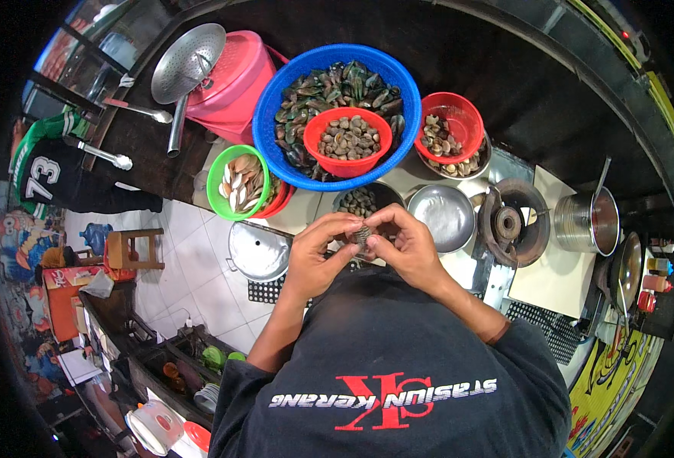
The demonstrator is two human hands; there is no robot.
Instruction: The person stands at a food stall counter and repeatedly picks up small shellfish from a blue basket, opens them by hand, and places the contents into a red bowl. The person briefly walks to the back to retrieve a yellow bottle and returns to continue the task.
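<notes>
Between the fingertips of my left hand (321,252) and my right hand (408,243) is a ribbed cockle (362,235), gripped from both sides. Just beyond my fingers a metal pan of cockles (357,201) is partly hidden by my hands. Behind it stands a large blue plastic basket (262,114) of green mussels (337,80). A red bowl of small clams (348,140) rests on those mussels. To the right, an empty metal bowl (442,217) sits on the counter.
A green basket of long shells (242,186) stands left; a red basket (457,117) with clams is right. Further right are a gas burner (508,223) and a steel pot (580,223). A pink bucket (231,80) carries a perforated ladle (191,63). Another person (56,172) is far left.
</notes>
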